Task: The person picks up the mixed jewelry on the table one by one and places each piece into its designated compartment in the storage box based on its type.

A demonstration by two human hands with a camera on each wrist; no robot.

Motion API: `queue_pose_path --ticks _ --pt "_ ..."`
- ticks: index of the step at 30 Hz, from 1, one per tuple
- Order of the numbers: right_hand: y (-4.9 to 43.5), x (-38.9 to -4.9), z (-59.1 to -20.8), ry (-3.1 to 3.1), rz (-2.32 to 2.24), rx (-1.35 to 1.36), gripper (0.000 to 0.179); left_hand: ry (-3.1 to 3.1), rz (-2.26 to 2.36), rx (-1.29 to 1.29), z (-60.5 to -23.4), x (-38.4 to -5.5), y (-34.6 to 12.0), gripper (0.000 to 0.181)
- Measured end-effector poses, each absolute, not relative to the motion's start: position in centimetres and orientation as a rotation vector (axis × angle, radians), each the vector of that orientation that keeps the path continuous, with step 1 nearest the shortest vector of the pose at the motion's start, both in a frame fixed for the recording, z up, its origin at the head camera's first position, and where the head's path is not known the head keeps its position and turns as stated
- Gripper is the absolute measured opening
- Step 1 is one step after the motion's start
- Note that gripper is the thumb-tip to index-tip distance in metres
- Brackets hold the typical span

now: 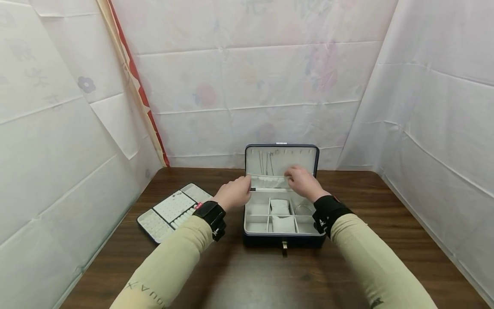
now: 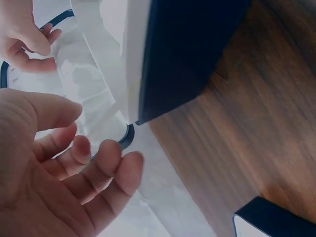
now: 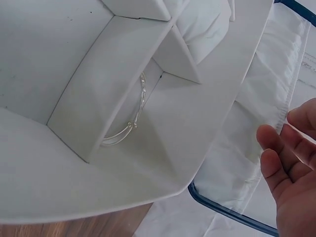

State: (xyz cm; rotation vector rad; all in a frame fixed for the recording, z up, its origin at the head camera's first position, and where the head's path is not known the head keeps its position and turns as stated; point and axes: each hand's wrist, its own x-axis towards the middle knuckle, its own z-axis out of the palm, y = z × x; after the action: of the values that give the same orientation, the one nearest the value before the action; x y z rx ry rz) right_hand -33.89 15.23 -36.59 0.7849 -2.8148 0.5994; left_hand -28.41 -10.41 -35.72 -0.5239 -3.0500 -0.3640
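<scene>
A dark blue jewelry box (image 1: 283,240) stands with its lid (image 1: 317,159) raised, showing a pale lining. Necklaces (image 1: 267,163) hang from hooks inside the lid above a gathered fabric pocket (image 2: 81,79). My right hand (image 1: 304,182) pinches this pocket's hem with thumb and a fingertip; other fingertips lie over the fabric. Close to the lid's left edge is my left hand (image 1: 234,192), its fingers loosely bent with nothing between them. In the box's compartments are two white cushions (image 1: 283,224) and a silver bangle (image 3: 136,123).
Left of the box, a jewelry tray (image 1: 173,208) lies on the dark wooden table (image 1: 270,281), with small pieces and a row of ring rolls in its sections. White sheets (image 1: 251,81) hang close behind the table and along both sides. A gold clasp (image 1: 284,245) sits on the box's front.
</scene>
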Motion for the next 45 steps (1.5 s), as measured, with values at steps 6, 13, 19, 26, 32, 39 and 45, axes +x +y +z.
queue_pose_path --ticks 6,13,19,26,32,39,45 --pt "15.7 -33.7 -36.5 -2.781 0.562 0.804 0.025 -3.13 -0.363 -0.483 -36.6 -28.3 -11.5 0.013" --pt "16.5 -33.7 -36.4 -2.76 0.528 0.798 0.023 -3.209 -0.37 -0.444 -37.0 -27.9 -12.1 0.025" --pt "17.1 -33.5 -36.2 -2.752 0.501 0.787 0.024 -3.254 -0.379 -0.421 -37.6 -28.0 -12.1 0.032" --pt "17.9 -33.4 -36.0 -2.804 0.503 0.698 0.019 -3.333 -0.434 -0.424 -38.0 -28.1 -12.0 0.025" --pt "19.0 -33.5 -36.1 -2.893 0.532 0.584 0.01 -3.364 -0.538 -0.452 -38.3 -28.0 -12.0 0.025" --pt "20.7 -33.8 -37.0 -2.935 0.529 0.535 0.012 -3.364 -0.609 -0.463 -38.4 -27.8 -12.2 0.022" --pt "22.1 -34.0 -37.8 -3.019 0.523 0.518 0.014 -3.364 -0.65 -0.456 -38.4 -27.7 -12.3 0.02"
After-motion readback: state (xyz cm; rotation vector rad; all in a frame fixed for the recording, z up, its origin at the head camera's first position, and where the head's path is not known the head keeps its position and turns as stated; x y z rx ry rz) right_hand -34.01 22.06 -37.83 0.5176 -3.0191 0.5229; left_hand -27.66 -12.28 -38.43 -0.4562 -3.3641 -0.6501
